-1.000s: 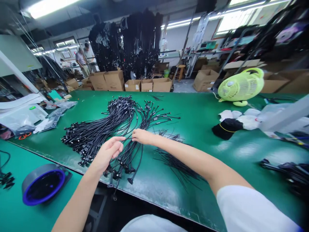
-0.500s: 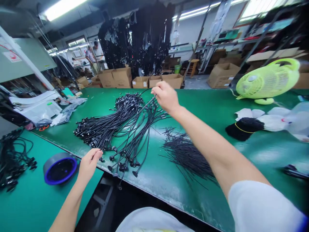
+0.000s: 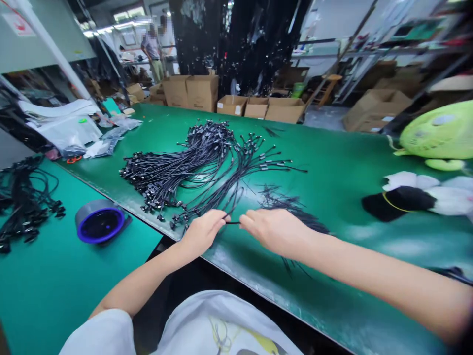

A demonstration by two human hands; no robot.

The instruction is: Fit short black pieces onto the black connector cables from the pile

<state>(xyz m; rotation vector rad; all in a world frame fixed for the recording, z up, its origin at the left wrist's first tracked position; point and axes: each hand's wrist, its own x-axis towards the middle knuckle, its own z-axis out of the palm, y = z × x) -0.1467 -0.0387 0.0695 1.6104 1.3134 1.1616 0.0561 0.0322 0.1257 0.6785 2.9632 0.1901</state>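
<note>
My left hand [image 3: 205,230] and my right hand [image 3: 272,229] are close together over the front of the green table, both closed. A short span of black cable [image 3: 232,223] runs straight between their fingertips, gripped at each side. Just behind them lies a loose bunch of black cables [image 3: 221,190] with small connectors at the ends. Farther left is a big heap of black cables [image 3: 168,175] with plugs at the near end. Partly hidden behind my right hand and forearm is a pile of thin black ties or strips [image 3: 295,207].
On the lower left table sit a blue-rimmed roll of tape [image 3: 100,224] and more black cables [image 3: 27,207]. A black bundle with a yellow band [image 3: 397,203] and a lime-green fan [image 3: 436,130] are at right. Cardboard boxes [image 3: 192,93] stand behind the table; two people [image 3: 155,52] are beyond.
My right hand has come down from above the cables toward me, and my left hand has moved right to meet it. The camera view has tilted lower.
</note>
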